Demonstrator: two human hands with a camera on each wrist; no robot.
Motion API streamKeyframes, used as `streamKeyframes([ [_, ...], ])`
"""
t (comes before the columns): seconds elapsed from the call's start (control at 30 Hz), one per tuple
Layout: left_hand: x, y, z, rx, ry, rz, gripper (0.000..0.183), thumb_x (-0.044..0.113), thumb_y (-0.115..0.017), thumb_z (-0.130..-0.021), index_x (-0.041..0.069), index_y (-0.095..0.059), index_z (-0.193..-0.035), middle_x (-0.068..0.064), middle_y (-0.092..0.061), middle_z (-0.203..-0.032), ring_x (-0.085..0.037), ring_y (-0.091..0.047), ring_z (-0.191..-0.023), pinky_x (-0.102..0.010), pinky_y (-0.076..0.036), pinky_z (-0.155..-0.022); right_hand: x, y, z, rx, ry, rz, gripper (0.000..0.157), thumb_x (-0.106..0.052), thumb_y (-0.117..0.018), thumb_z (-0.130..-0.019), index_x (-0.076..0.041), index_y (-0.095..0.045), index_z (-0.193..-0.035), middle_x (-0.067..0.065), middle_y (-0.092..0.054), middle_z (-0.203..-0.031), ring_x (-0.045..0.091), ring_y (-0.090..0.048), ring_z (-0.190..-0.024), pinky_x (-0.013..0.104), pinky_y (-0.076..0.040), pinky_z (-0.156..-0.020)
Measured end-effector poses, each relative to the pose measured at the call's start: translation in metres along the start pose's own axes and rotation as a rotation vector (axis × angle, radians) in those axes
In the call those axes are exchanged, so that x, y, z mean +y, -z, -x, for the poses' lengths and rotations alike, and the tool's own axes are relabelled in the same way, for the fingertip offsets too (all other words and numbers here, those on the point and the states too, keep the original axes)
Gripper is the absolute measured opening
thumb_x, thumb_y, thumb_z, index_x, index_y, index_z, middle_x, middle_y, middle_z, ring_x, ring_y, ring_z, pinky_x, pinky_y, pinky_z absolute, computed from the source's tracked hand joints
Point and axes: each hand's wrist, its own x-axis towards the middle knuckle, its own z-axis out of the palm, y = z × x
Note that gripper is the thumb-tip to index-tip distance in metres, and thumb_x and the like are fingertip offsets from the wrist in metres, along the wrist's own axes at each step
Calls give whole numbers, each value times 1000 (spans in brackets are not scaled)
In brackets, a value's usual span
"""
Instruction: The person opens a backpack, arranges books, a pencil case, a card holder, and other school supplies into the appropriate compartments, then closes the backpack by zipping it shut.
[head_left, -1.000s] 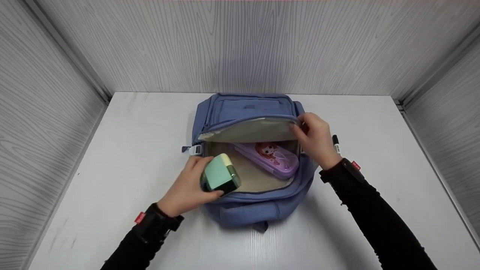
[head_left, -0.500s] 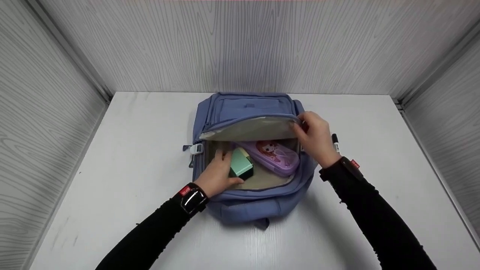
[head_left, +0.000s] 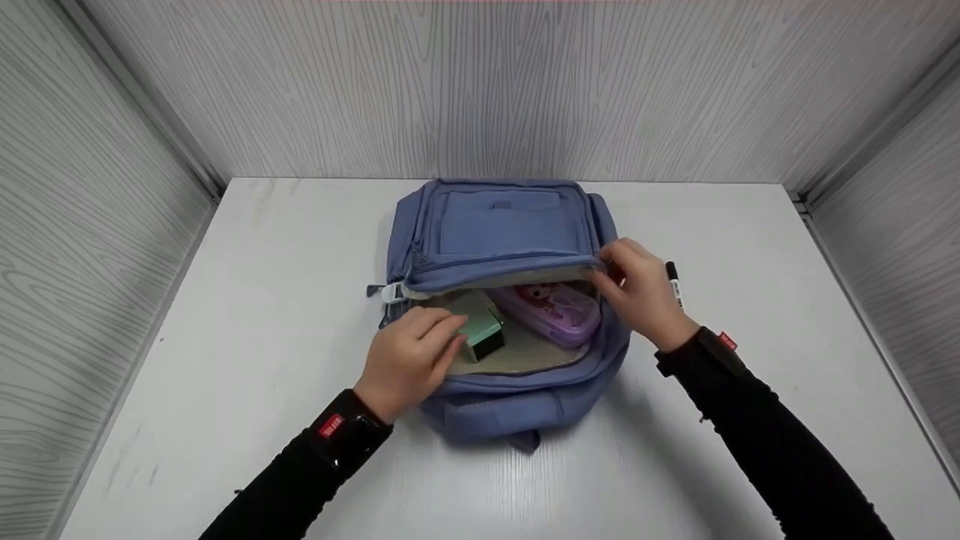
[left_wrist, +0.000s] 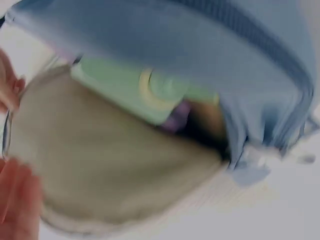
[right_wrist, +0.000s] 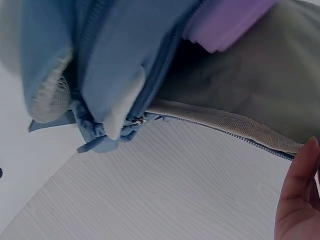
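A blue backpack [head_left: 510, 225] lies with its main compartment unzipped. My right hand [head_left: 649, 300] pinches the right edge of the flap; the right wrist view shows the zipper edge at its fingertips. Inside the compartment, a mint-green box-like object [head_left: 484, 330] with a dark end lies left of a purple pencil case [head_left: 551, 311] bearing a cartoon figure. The left wrist view shows a round, yellow-ringed mark on the green object [left_wrist: 115, 85]. Over the compartment's left front edge, my left hand [head_left: 409, 360] has loosely bent fingers beside the green object and holds nothing visible. The flap hides the compartment's back.
A black-capped marker [head_left: 673, 281] lies to the right of the backpack, partly behind my right hand. The white tabletop [head_left: 285, 262] is bounded by wood-grain panels at the back and both sides. A buckle [head_left: 391, 292] sticks out at the backpack's left side.
My left hand carried the green object into the compartment, let go of it, and drew back toward the left front. The flap has come lower, with my right hand still pinching its edge.
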Motion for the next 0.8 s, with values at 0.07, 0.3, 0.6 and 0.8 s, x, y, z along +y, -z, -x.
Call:
streamKeyframes([
  [0.07,-1,2,0,84,-21,-37,32,9,-81,-79,4,-71,-108,-10,-66,-99,-22,-63,-85,-30,-56,-71,0,0,9,-13,36,1,14,5,-72,-84,0,-61,-91,13,-61,-87,17,-56,-68,21,-44,-62],
  [0.3,3,-5,9,-143,81,-57,46,21,-75,-88,9,-64,-131,-17,-59,-131,-30,-59,-114,-41,-52,-98,2,-3,52,-58,112,4,22,8,-76,-78,-2,-66,-95,14,-66,-107,17,-59,-78,15,-44,-70],
  [0.6,10,-18,37,-277,75,-30,28,25,-72,-90,22,-74,-118,-15,-63,-132,-32,-58,-118,-43,-56,-94,0,-15,89,-68,146,69,31,4,-80,-74,-4,-69,-101,17,-66,-121,32,-62,-109,32,-46,-95],
  [0.8,14,-20,50,-323,101,-13,30,32,-72,-90,20,-75,-117,-16,-58,-140,-36,-54,-126,-48,-53,-99,1,-21,100,-69,181,97,33,3,-78,-75,-4,-70,-106,18,-63,-126,28,-59,-96,36,-45,-80],
])
